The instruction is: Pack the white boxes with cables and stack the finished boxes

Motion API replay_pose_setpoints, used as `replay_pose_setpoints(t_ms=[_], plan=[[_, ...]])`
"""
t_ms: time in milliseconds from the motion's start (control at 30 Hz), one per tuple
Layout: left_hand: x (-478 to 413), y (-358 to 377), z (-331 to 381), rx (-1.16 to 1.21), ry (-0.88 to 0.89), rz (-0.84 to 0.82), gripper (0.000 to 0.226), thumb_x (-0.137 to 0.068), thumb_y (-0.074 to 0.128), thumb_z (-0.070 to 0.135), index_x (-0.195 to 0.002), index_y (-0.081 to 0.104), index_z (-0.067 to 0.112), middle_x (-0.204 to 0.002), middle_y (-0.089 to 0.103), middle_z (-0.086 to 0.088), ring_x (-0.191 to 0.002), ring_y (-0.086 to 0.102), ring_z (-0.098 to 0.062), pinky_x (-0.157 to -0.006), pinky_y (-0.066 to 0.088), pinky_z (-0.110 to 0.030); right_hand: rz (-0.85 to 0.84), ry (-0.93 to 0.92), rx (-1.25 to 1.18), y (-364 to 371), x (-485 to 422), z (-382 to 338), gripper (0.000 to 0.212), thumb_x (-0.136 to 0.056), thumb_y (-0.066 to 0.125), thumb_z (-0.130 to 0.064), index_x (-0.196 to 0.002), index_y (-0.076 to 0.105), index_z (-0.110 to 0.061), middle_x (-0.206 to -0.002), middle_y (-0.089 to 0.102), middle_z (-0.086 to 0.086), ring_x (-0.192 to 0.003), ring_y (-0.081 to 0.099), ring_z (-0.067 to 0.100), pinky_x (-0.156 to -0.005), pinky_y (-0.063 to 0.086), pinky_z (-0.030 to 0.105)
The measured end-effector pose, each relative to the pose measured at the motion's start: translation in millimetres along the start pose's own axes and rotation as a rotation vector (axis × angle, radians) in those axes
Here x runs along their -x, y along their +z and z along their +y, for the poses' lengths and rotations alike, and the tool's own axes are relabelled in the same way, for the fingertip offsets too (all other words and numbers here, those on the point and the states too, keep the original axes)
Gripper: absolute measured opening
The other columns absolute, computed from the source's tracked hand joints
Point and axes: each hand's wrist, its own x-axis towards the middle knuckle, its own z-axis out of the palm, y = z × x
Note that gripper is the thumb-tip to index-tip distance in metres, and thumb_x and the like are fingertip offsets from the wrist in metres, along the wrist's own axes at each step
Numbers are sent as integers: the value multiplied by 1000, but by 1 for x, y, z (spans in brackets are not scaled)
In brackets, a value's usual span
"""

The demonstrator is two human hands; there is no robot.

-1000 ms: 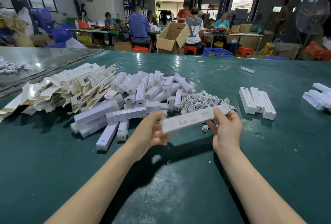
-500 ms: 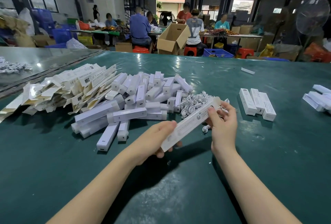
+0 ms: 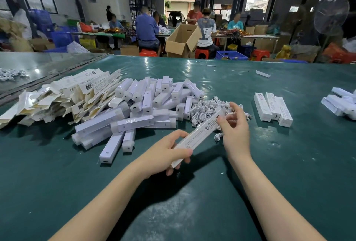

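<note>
Box (image 3: 198,136) held mid-air, left grip (image 3: 169,154) curled round its near end, right grip (image 3: 234,125) pinching its far end before the cable heap (image 3: 206,108); three finished boxes (image 3: 272,108) lie unstacked on the surface (image 3: 192,211), large unpacked pile (image 3: 146,105) outstanding.

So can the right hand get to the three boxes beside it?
Probably yes. Only bare table lies between the right hand and the three boxes. But it is busy pinching one end of the held box, so it would let go first.
</note>
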Motion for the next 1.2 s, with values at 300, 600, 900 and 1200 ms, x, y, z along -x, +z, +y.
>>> replay_pose_setpoints(t_ms=[300,600,900,1200], plan=[[-2,0,-4,-143,31,17,31,-71,57,33,-100,48,37,-62,59,11,-45,44,-10,-37,36,-19,-24,-95,190,-6,-2,-1,15,-85,55,-9,-80,53,-23,-70,53,-5,-73,52,24,-67,39,30],[-1,-2,-3,-131,25,-14,32,-75,59,33,-105,47,33,-62,60,12,-49,45,-14,-38,37,-21,21,188,-224,-8,-5,-1,29,-90,56,-11,-62,55,-19,-56,55,-8,-57,51,10,-67,47,34],[0,-1,-4,154,-49,-104,22,-90,54,12,-111,49,17,-68,59,0,-47,46,-9,-37,36,-19,57,465,-662,2,1,-9,22,-89,54,0,-75,59,-15,-56,65,-9,-52,57,2,-59,46,17],[-1,-1,-3,237,-89,-148,35,-73,56,25,-107,52,17,-64,60,1,-44,44,-8,-37,35,-17,149,-21,50,1,4,-7,10,-86,61,-3,-87,65,-12,-101,46,4,-75,56,13,-67,40,3]])
